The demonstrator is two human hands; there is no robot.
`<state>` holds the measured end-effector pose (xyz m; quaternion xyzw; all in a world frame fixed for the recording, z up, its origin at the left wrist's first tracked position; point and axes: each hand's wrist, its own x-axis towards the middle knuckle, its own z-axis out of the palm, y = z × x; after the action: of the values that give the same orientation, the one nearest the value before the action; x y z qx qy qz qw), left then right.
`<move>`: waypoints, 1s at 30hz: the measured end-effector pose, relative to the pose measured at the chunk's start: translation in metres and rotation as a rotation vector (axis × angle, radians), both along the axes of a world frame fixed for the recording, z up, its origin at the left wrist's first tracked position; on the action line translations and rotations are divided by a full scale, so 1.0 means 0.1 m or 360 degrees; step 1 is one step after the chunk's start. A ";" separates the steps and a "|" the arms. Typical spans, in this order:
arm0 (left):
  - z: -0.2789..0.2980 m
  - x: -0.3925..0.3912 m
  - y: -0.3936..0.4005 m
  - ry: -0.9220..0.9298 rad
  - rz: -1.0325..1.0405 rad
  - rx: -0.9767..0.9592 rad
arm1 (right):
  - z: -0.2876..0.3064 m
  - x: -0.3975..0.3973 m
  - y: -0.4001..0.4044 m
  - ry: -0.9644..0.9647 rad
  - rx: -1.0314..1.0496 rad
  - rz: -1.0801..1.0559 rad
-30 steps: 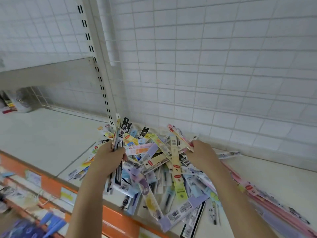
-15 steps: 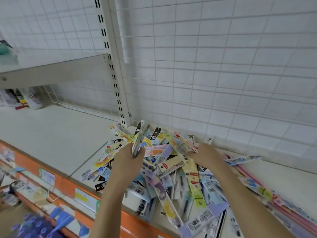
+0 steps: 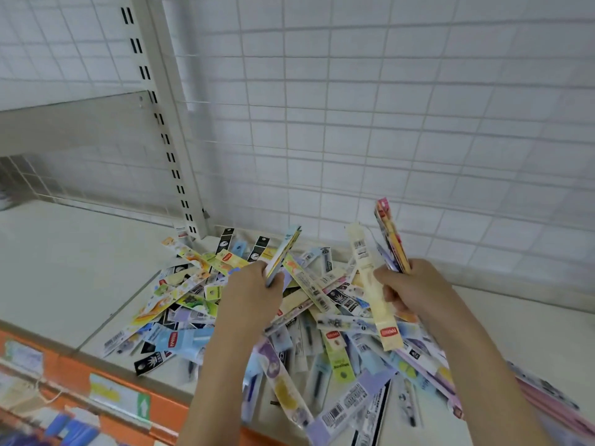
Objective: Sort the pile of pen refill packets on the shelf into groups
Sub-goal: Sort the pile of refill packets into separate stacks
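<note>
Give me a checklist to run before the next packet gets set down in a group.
1. Left hand holds packets: ok.
2. Right hand holds its bundle: ok.
3. Cream packet secure in right hand: cannot tell, it hangs low over the pile.
4. Held packets match by type: cannot tell, blurred.
5. Bare shelf left of pile for a group: ok.
6. Groups already laid out: not ok, pile unsorted.
</note>
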<state>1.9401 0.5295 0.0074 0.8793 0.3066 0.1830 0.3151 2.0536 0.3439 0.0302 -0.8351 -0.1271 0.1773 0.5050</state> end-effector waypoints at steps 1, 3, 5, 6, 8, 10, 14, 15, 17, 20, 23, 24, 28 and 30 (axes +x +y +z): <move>0.00 0.02 -0.02 0.0018 -0.0017 -0.0005 | 0.04 -0.02 -0.03 0.0018 0.0055 -0.0006; 0.01 0.05 -0.05 0.0050 -0.0020 0.0000 | 0.12 -0.04 -0.09 0.0017 0.0138 -0.0011; 0.02 0.10 -0.03 0.0072 0.0005 0.0010 | 0.18 -0.04 -0.15 0.0001 0.0187 -0.0011; 0.01 0.13 0.01 0.0090 0.0024 0.0005 | 0.21 -0.04 -0.18 -0.0006 0.0202 -0.0017; 0.00 0.20 0.09 0.0158 0.0066 0.0027 | 0.23 -0.04 -0.22 -0.0040 0.0208 -0.0069; -0.01 0.30 0.14 0.0243 0.0102 0.0048 | 0.24 -0.05 -0.27 -0.0100 0.0192 -0.0122; -0.01 0.53 0.09 0.0340 0.0117 0.0084 | 0.22 -0.05 -0.35 -0.0136 0.0192 -0.0089; -0.01 0.58 0.05 0.0374 0.0102 0.0110 | 0.19 -0.03 -0.37 -0.0138 0.0201 -0.0088; -0.03 0.66 0.00 0.0430 0.0054 0.0157 | 0.14 -0.01 -0.41 -0.0138 0.0187 -0.0103; -0.06 0.76 -0.09 0.0554 0.0056 0.0171 | 0.06 0.02 -0.45 -0.0133 0.0133 -0.0149; -0.07 0.80 -0.14 0.0706 0.0066 0.0119 | 0.02 0.01 -0.48 -0.0140 0.0100 -0.0172; -0.05 0.81 -0.15 0.0730 0.0063 0.0121 | 0.01 0.01 -0.49 -0.0152 0.0079 -0.0161; 0.00 0.79 -0.14 0.0736 0.0014 0.0040 | -0.04 0.02 -0.49 -0.0200 0.0015 -0.0080; 0.05 0.74 -0.12 0.0680 -0.0006 -0.0137 | -0.07 0.01 -0.48 -0.0188 0.0011 -0.0086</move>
<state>2.0138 0.5178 0.0128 0.8844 0.3722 -0.0213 0.2808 2.0548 0.2960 0.0233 -0.8454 -0.1347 0.1137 0.5041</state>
